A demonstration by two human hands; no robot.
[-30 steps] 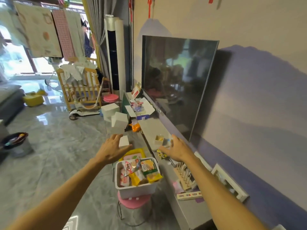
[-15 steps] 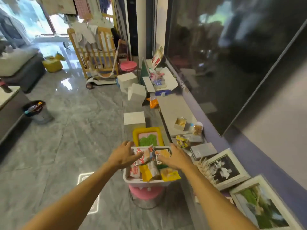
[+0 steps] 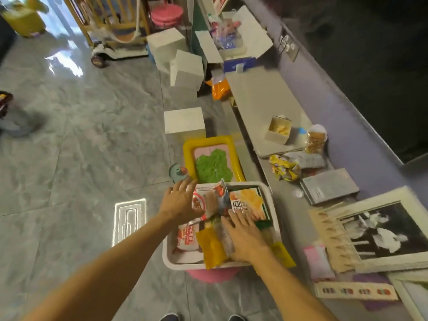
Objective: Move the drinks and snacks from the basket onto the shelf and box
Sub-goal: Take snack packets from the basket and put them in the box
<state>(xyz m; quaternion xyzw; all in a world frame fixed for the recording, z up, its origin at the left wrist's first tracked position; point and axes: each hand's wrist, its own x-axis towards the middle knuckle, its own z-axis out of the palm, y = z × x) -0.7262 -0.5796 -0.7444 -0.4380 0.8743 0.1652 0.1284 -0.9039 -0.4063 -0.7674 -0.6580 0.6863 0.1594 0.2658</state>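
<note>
**White plastic basket, both hands among the packets**

The basket [image 3: 275,218] sits on a pink stool [image 3: 213,276], directly ahead of the person and crammed with snack packets. The left hand [image 3: 178,202] is spread wide, fingers straight against the left face of a red-and-white packet [image 3: 205,201]. That packet stands on edge, its top corner tilted toward the basket's far rim. The right hand [image 3: 245,237] lies flat and open across the pile, fingertips on an orange packet [image 3: 249,201] that lies flat with its long axis running from the person to the far rim. A yellow packet [image 3: 210,250] lies the same way, its near end hanging over the near rim.

Just beyond the basket is a yellow tray [image 3: 188,147] of green stuff, and past that a white box [image 3: 184,122]. Right of the basket runs the low shelf [image 3: 286,214], crowded with a crumpled yellow wrapper [image 3: 283,167], a grey slab [image 3: 328,186], a small open carton [image 3: 278,130] and a framed picture [image 3: 382,228].
</note>
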